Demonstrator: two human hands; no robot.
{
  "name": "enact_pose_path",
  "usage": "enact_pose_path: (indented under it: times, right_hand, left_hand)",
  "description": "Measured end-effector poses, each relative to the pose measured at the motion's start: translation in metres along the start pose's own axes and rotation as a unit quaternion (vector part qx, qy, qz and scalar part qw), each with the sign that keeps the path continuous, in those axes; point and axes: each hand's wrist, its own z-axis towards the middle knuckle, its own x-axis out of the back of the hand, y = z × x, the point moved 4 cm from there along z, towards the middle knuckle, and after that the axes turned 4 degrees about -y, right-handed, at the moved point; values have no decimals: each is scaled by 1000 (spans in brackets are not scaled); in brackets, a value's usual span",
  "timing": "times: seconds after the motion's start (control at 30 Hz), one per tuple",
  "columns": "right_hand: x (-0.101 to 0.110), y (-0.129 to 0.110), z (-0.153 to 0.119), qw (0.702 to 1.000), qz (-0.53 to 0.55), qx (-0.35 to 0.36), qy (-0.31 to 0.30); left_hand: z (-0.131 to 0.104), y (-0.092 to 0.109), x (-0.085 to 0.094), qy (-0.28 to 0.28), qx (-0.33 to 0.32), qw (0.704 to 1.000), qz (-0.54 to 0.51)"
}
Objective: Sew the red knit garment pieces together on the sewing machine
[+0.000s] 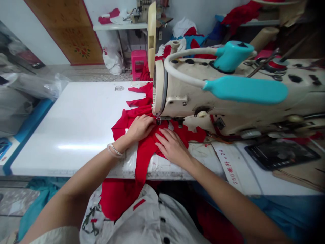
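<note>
Red fabric (146,152) lies under the presser foot of a cream sewing machine (193,88), with a strip hanging over the table's front edge. Just left of the needle area, my left hand (140,129) has its fingers curled together on the cloth, the tips close to the foot. My right hand (174,146) rests flat on the fabric in front of the foot, fingers somewhat apart. Pointed red pieces (141,96) spread out behind the machine head. The fabric right under the needle is partly hidden by my fingers.
A turquoise lamp (248,89) with a bent white neck is fixed on the machine. Scissors (218,137) lie by its base, and a phone (281,152) sits at right. Behind stand a pink stool (138,62) and another machine table (119,26).
</note>
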Motion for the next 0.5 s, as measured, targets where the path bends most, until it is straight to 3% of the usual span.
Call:
enact_pose_path:
  times: [0.13,0.2,0.3,0.4,0.5]
  right_hand:
    - [16,0,1,991,87,78,-68]
    - [26,18,4,993,34,48,-98]
    - [35,47,14,989,-106,-49,-88]
    - [25,48,25,992,-72,-43,-91]
    - [9,39,26,995,-13,-36,-89]
  left_hand:
    - [-3,-13,12,-22,69,996,54]
    - [-16,-5,19,-56,111,987,106]
    - [-36,18,27,-101,171,969,145]
    - [-37,43,22,-86,97,983,126]
    - [-30,50,10,-39,-3,996,82]
